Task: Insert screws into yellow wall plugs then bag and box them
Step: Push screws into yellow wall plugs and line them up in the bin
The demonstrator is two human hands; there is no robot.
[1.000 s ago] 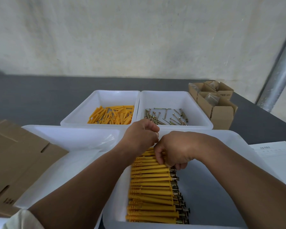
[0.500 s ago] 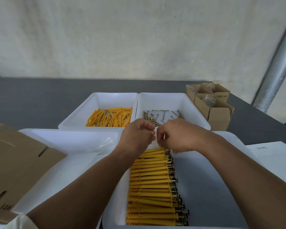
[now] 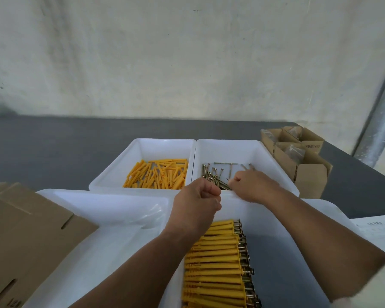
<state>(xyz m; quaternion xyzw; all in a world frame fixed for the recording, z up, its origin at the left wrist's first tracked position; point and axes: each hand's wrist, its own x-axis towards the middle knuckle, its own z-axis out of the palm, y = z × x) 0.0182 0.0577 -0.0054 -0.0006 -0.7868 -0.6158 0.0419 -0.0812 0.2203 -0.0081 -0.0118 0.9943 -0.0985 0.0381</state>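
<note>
The right hand [image 3: 253,185] reaches into the screws [image 3: 211,174], which lie mostly end-on just left of its fingertips; whether the grip has closed on one cannot be told. The left hand [image 3: 197,201], a fist with nothing showing, hovers nearer the loose yellow plugs [image 3: 158,174] ahead

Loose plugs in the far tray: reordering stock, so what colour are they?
The loose plugs are orange-yellow; the head view shows them.

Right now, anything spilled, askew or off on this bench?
Nothing stands out. Loose yellow plugs sit inside the far left tray, screws inside the far right tray, and the assembled plugs lie in a tidy row in the near tray. Nothing has spilled onto the table.
</note>
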